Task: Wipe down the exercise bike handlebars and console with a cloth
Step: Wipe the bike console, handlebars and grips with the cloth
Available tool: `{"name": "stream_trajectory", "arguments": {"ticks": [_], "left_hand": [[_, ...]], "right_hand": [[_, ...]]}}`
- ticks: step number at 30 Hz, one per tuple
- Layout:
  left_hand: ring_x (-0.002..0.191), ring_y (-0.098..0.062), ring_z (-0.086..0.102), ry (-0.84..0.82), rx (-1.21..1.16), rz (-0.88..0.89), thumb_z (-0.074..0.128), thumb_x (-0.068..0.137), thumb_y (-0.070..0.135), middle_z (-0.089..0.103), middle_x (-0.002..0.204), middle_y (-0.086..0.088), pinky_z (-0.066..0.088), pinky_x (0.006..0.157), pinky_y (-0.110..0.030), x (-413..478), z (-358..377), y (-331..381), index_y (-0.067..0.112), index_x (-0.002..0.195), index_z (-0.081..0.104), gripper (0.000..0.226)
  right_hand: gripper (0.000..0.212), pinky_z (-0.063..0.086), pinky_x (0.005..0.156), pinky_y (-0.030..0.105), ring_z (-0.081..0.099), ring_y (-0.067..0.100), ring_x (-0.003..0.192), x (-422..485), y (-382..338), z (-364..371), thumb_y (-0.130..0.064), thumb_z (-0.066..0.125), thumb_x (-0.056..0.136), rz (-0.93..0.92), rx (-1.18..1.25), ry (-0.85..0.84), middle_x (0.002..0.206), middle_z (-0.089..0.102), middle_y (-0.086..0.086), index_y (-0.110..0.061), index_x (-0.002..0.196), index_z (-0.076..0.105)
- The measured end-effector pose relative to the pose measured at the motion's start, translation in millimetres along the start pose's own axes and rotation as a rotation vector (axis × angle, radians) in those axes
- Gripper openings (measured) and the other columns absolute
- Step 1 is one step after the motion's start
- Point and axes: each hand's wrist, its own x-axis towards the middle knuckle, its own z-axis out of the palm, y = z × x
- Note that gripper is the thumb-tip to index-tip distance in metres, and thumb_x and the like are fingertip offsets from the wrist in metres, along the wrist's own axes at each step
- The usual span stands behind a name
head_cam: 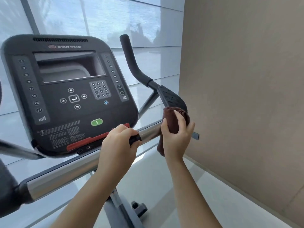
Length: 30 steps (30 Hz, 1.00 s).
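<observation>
Both hands are on the bike. The left hand (pixel 117 143) is curled round the chrome handlebar (pixel 65 176) just below the console. The right hand (pixel 176 134) grasps a dark brown cloth (pixel 171 117) bunched around the same bar near its right end. A beige wall (pixel 238 96) fills the right side. The dark Star Trac console (pixel 54 99) sits left of centre, above the bar. A black padded grip (pixel 130 60) rises behind the cloth. A red strip (pixel 85 143) runs along the console's lower edge, with a green button (pixel 96 122) just above it.
</observation>
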Motion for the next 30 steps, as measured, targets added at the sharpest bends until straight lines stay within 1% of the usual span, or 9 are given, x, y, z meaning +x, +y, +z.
{"name": "stream_trajectory", "arguments": {"ticks": [2, 4, 7, 11, 13, 17, 20, 25, 30], "left_hand": [[0.084, -0.016, 0.058, -0.032, -0.091, 0.034, 0.073, 0.074, 0.005, 0.064, 0.093, 0.000, 0.035, 0.068, -0.014, -18, -14, -2, 0.009, 0.098, 0.069, 0.025], [0.092, -0.008, 0.054, -0.019, -0.125, 0.072, 0.073, 0.074, 0.006, 0.063, 0.104, 0.002, 0.038, 0.079, -0.018, -42, -29, -5, 0.009, 0.107, 0.066, 0.034], [0.096, -0.017, 0.059, 0.023, -0.116, 0.098, 0.075, 0.070, 0.001, 0.065, 0.107, -0.005, 0.041, 0.082, -0.026, -77, -64, -21, 0.005, 0.102, 0.067, 0.033], [0.099, -0.032, 0.061, 0.014, -0.038, 0.126, 0.073, 0.072, 0.000, 0.066, 0.107, -0.013, 0.045, 0.086, -0.038, -110, -102, -44, 0.002, 0.102, 0.067, 0.030], [0.102, -0.035, 0.059, -0.011, -0.004, 0.147, 0.072, 0.073, 0.002, 0.066, 0.109, -0.015, 0.045, 0.088, -0.045, -130, -114, -52, 0.002, 0.102, 0.067, 0.029], [0.105, -0.038, 0.059, -0.068, 0.021, 0.199, 0.073, 0.074, 0.008, 0.065, 0.112, -0.018, 0.045, 0.090, -0.053, -175, -131, -64, 0.003, 0.104, 0.066, 0.031], [0.105, -0.039, 0.059, -0.074, 0.002, 0.265, 0.074, 0.072, 0.008, 0.066, 0.108, -0.020, 0.044, 0.090, -0.055, -204, -139, -62, 0.002, 0.101, 0.068, 0.030], [0.112, -0.039, 0.055, -0.130, -0.105, 0.336, 0.072, 0.075, 0.008, 0.064, 0.112, -0.021, 0.041, 0.095, -0.058, -248, -137, -28, 0.001, 0.103, 0.066, 0.030], [0.115, -0.039, 0.053, -0.195, -0.215, 0.421, 0.073, 0.074, 0.009, 0.064, 0.112, -0.021, 0.039, 0.096, -0.060, -291, -127, 25, 0.002, 0.102, 0.066, 0.030]], "right_hand": [[0.038, 0.056, 0.082, 0.042, 0.055, 0.029, 0.100, -20, -12, 1, -0.017, 0.074, 0.075, -0.022, -0.023, -0.022, 0.109, 0.053, 0.017, -0.013, 0.111, 0.064], [0.039, 0.056, 0.082, 0.035, 0.056, 0.026, 0.100, -48, -25, 1, -0.023, 0.072, 0.074, -0.121, -0.028, -0.101, 0.109, 0.054, 0.015, -0.015, 0.111, 0.063], [0.039, 0.051, 0.084, 0.021, 0.055, 0.018, 0.098, -91, -50, -1, -0.026, 0.071, 0.074, -0.211, -0.050, -0.216, 0.109, 0.052, 0.010, -0.019, 0.111, 0.062], [0.039, 0.041, 0.083, 0.006, 0.049, 0.009, 0.096, -125, -80, -17, -0.027, 0.070, 0.079, -0.119, -0.109, -0.312, 0.112, 0.050, 0.005, -0.022, 0.116, 0.060], [0.039, 0.042, 0.082, 0.006, 0.048, 0.009, 0.096, -142, -93, -29, -0.029, 0.069, 0.079, -0.126, -0.157, -0.322, 0.112, 0.049, 0.003, -0.023, 0.116, 0.059], [0.039, 0.034, 0.070, -0.009, 0.044, 0.006, 0.091, -187, -124, -67, -0.034, 0.068, 0.078, -0.155, -0.267, -0.296, 0.105, 0.043, -0.005, -0.025, 0.115, 0.059], [0.041, 0.034, 0.072, -0.004, 0.046, 0.008, 0.093, -219, -143, -107, -0.037, 0.066, 0.078, -0.161, -0.384, -0.335, 0.106, 0.044, -0.004, -0.026, 0.116, 0.059], [0.039, 0.049, 0.081, 0.026, 0.055, 0.022, 0.093, -255, -164, -189, -0.028, 0.071, 0.076, -0.171, -0.552, -0.338, 0.104, 0.050, 0.005, -0.023, 0.113, 0.062], [0.039, 0.048, 0.081, 0.026, 0.057, 0.024, 0.094, -274, -175, -273, -0.023, 0.074, 0.072, -0.147, -0.680, -0.256, 0.102, 0.052, 0.006, -0.022, 0.110, 0.065]]}}
